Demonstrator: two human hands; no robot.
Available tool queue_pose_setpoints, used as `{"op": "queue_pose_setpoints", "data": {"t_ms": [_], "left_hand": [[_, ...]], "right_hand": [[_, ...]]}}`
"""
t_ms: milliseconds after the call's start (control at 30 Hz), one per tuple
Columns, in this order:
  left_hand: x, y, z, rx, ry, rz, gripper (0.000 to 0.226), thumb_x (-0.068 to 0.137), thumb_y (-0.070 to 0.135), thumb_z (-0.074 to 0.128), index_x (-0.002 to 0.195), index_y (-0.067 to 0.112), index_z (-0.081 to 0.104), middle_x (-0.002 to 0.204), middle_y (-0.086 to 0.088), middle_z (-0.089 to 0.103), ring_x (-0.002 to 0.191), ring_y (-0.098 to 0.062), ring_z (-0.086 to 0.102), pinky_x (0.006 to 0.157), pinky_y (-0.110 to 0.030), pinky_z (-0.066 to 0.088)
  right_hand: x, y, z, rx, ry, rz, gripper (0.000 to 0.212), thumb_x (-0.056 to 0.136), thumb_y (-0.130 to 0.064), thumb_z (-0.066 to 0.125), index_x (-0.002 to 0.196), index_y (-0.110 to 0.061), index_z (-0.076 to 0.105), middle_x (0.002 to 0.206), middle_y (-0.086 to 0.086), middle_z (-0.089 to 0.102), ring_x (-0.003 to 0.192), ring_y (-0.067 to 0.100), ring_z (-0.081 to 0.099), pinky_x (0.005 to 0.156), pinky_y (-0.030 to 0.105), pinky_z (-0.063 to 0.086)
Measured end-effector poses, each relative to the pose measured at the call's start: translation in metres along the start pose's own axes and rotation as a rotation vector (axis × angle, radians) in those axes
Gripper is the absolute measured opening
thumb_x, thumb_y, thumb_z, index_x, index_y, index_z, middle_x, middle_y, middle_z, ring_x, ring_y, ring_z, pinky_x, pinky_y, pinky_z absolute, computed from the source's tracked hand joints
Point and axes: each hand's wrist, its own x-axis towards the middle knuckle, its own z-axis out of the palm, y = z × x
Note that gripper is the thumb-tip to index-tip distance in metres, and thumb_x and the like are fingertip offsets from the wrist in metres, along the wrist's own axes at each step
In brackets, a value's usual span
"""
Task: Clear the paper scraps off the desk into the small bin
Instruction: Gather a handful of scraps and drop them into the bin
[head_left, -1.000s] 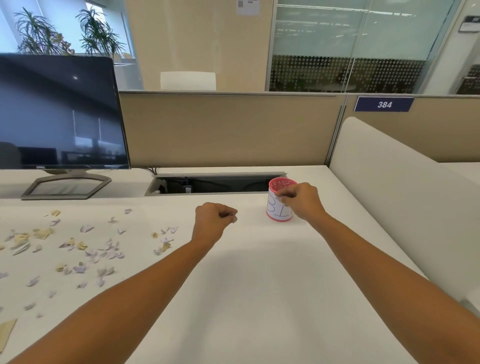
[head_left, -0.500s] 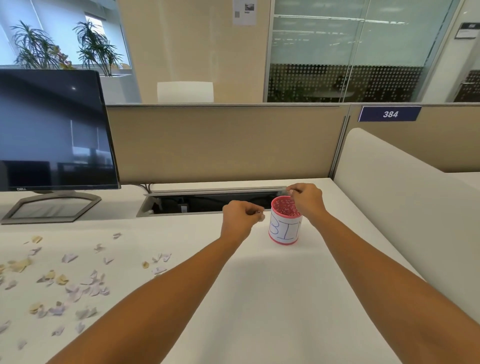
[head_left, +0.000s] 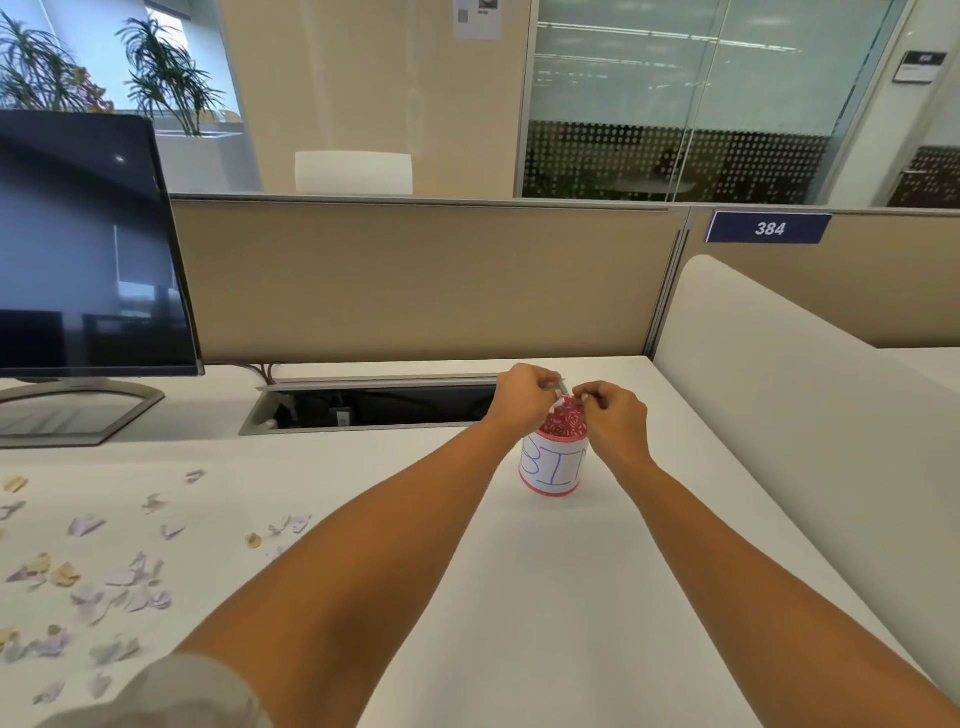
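- Over the far right of the desk (head_left: 519, 597), both hands meet just above the mouth of the small bin (head_left: 553, 467), an upright pink-rimmed cylinder lettered "BIN".
- Left hand (head_left: 524, 397): fingers curled, thumb and forefinger clamped on a thin grey scrap (head_left: 560, 385) held over the rim.
- Right hand (head_left: 613, 415): fingers curled, tips pressed together just beside that scrap. Whether they hold anything is too small to tell.
- Contents: the interior of the small bin shows a red pattern, and one pale fragment sits at the near rim. How full it is cannot be told.
- Remaining work: many paper scraps (head_left: 124, 577) lie scattered on the left of the desk, well apart from the small bin, so the task is probably at an early stage.
- Risk 1: a light scrap released above the rim may drift and land outside it, or in the open cable trough (head_left: 374, 408) just behind.
- Risk 2: a knock from either wrist could tip the narrow small bin and spill it.
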Motion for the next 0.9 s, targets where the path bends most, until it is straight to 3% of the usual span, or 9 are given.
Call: {"op": "queue_pose_setpoints", "data": {"t_ms": [200,367,467,567,700,900], "left_hand": [[-0.001,-0.001,0.003,0.039,-0.047,-0.027,0.036,0.097,0.006,0.039,0.132,0.005,0.05,0.138,-0.016,0.049,0.129,-0.033,0.046,0.106,-0.044,0.04],[-0.012,-0.005,-0.003,0.017,0.019,0.021,0.032,0.095,0.007,0.044,0.123,0.003,0.057,0.134,-0.014,0.054,0.125,-0.03,0.05,0.103,-0.038,0.043],[-0.022,-0.014,-0.008,0.049,0.06,0.044,0.031,0.094,0.008,0.047,0.122,0.003,0.059,0.127,-0.015,0.06,0.121,-0.027,0.054,0.101,-0.034,0.044],[-0.037,-0.025,-0.012,0.125,0.075,0.066,0.031,0.093,0.01,0.05,0.121,0.005,0.061,0.125,-0.013,0.062,0.116,-0.025,0.058,0.1,-0.031,0.044],[-0.065,-0.046,-0.023,0.213,0.053,0.033,0.029,0.093,0.011,0.05,0.119,0.009,0.062,0.127,-0.01,0.061,0.115,-0.023,0.058,0.097,-0.029,0.045],[-0.118,-0.094,-0.048,0.29,0.021,-0.079,0.026,0.092,0.016,0.053,0.116,0.011,0.065,0.126,-0.007,0.062,0.113,-0.021,0.059,0.099,-0.026,0.043]], "right_hand": [[0.0,0.002,0.0,0.004,0.011,-0.008,0.028,0.095,-0.005,0.041,0.109,-0.002,0.065,0.115,0.017,0.066,0.108,0.029,0.06,0.094,0.034,0.048],[-0.011,-0.004,-0.002,0.057,0.07,-0.043,0.026,0.094,-0.006,0.043,0.107,-0.002,0.065,0.111,0.017,0.067,0.105,0.029,0.062,0.09,0.031,0.049],[-0.027,-0.009,-0.001,0.091,0.102,-0.103,0.024,0.094,-0.007,0.045,0.105,-0.002,0.066,0.107,0.016,0.068,0.102,0.027,0.062,0.079,0.022,0.045],[-0.046,-0.012,0.002,0.112,0.094,-0.128,0.021,0.093,-0.009,0.048,0.103,-0.002,0.065,0.106,0.017,0.068,0.099,0.027,0.063,0.077,0.023,0.046],[-0.075,-0.015,0.006,0.096,0.031,-0.111,0.021,0.091,-0.012,0.054,0.108,-0.003,0.064,0.114,0.016,0.065,0.099,0.027,0.061,0.081,0.028,0.05],[-0.125,-0.012,0.025,0.114,-0.194,-0.118,0.019,0.091,-0.005,0.052,0.105,-0.003,0.066,0.11,0.011,0.067,0.092,0.01,0.051,0.084,0.021,0.043]]}}
